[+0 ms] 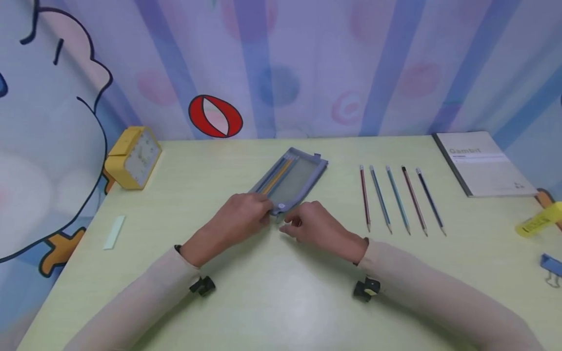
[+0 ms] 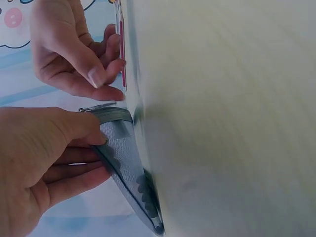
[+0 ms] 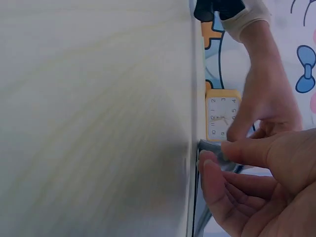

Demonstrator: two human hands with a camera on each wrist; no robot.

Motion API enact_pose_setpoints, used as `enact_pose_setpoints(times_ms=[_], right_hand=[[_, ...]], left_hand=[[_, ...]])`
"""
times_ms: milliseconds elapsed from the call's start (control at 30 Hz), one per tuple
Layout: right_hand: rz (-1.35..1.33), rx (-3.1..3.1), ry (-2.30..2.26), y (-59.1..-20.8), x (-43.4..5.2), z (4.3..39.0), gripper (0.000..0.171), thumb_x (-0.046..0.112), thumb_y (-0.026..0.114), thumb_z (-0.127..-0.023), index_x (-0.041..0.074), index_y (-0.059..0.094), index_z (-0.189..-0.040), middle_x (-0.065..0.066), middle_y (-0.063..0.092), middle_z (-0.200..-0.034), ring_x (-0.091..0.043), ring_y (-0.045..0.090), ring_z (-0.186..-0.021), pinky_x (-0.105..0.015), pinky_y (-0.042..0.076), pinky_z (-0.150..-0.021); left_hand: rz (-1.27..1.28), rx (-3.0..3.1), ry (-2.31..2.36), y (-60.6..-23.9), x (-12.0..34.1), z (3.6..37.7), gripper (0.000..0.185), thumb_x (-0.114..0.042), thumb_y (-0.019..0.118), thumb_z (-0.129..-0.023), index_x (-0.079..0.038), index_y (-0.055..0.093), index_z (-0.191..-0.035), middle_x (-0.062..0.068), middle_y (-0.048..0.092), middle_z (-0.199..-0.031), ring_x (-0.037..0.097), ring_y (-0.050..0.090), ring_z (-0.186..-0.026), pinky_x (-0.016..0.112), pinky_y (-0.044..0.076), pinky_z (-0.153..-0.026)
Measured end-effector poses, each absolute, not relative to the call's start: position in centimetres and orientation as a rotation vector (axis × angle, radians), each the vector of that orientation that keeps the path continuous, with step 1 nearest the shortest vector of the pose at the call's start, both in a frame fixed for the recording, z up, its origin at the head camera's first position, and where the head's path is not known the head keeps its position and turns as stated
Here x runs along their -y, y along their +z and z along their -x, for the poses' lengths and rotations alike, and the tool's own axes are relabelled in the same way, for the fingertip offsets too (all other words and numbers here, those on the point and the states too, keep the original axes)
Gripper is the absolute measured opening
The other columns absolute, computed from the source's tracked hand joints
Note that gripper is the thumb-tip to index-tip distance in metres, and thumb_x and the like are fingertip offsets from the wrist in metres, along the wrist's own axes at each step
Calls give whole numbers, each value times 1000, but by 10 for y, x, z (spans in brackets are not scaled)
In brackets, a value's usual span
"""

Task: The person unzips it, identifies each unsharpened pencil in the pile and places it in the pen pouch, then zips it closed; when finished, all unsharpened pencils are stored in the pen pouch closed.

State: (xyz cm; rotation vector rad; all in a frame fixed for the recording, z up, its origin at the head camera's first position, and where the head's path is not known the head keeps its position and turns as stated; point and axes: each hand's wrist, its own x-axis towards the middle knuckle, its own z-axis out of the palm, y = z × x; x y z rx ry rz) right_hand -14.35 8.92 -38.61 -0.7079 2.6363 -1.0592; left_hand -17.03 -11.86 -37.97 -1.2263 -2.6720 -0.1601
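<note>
A grey-blue mesh pencil case (image 1: 298,183) lies slanted on the table, with blue and orange pencils (image 1: 279,178) showing along its left side. At its near corner my left hand (image 1: 243,213) pinches the edge, thumb on one side and fingers on the other in the left wrist view. A metal zipper pull (image 2: 98,106) sticks out from that corner. Close beside the pull is my right hand (image 1: 313,225), its fingers loosely bent with a gap between thumb and index finger (image 2: 106,93); nothing shows in its hold. Several pencils (image 1: 398,200) lie in a row to the right.
At the back left stands a yellow clock (image 1: 142,158), with a pale green strip (image 1: 114,232) nearer the front. To the right lie a notebook (image 1: 487,165), a yellow tube-like object (image 1: 537,222) and a blue binder clip (image 1: 551,265). A patterned curtain (image 1: 316,68) hangs behind the table.
</note>
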Motion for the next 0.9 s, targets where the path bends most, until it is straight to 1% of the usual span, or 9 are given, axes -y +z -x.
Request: enact_pose_setpoints(times_ms=[133,200,233,400,467,600,667,767,900], right_hand=[[683,-2619,-1116,-389,-83,146,13,13,68,-95,3,76,-94,-4,70,-70,-5,56,-53,-20,45,-49],[666,-2633,-1151,-390,-81,147,16,12,67,-96,3,77,-103,-5,71,-71,-6,56,-51,-21,45,-48],[660,-2640,-1169,-390,-81,147,17,12,66,-96,3,77,-105,-6,72,-72,-6,57,-51,-21,45,-47],[626,-2647,-1235,-391,-80,150,18,15,65,-98,5,79,-103,-6,71,-66,-10,58,-46,-23,45,-45],[583,-2598,-1287,-392,-80,151,18,16,65,-98,5,79,-99,-6,69,-63,-12,58,-44,-25,46,-44],[380,-2405,-1449,-398,-82,153,21,17,64,-98,3,78,-92,-5,65,-59,-13,57,-44,-29,51,-43],[278,-2333,-1505,-400,-83,153,21,17,63,-98,3,77,-92,-5,64,-59,-13,57,-45,-30,52,-44],[254,-2340,-1537,-399,-86,153,20,17,62,-97,3,76,-97,-10,66,-64,-14,57,-45,-32,52,-45],[354,-2432,-1548,-397,-90,151,18,16,61,-98,4,74,-103,-13,72,-83,-22,61,-48,-33,51,-44]], left_hand=[[1208,2699,-208,-378,119,170,9,-9,75,-87,-7,74,-95,3,73,-88,14,67,-79,30,59,-70],[1203,2700,-219,-378,120,170,9,-10,75,-87,-7,74,-95,3,74,-89,14,67,-80,30,59,-71],[1198,2696,-226,-378,120,171,9,-9,75,-86,-7,74,-95,3,74,-89,14,67,-80,30,59,-71],[1170,2662,-260,-379,122,171,6,-6,74,-84,-8,73,-89,1,72,-82,13,65,-75,29,57,-66],[1166,2660,-271,-379,122,171,5,-5,74,-84,-9,73,-88,1,70,-79,12,63,-72,29,56,-64],[1167,2673,-294,-379,121,172,5,-6,74,-84,-8,73,-88,1,69,-79,12,62,-70,30,55,-63],[1161,2688,-295,-379,122,172,5,-7,74,-84,-8,73,-88,1,69,-80,13,61,-70,30,55,-63],[1148,2716,-295,-379,122,172,7,-8,75,-85,-8,74,-92,1,69,-83,12,62,-71,30,56,-64],[1137,2704,-320,-378,121,170,13,-14,79,-86,-9,75,-97,1,71,-86,13,65,-76,30,58,-68]])
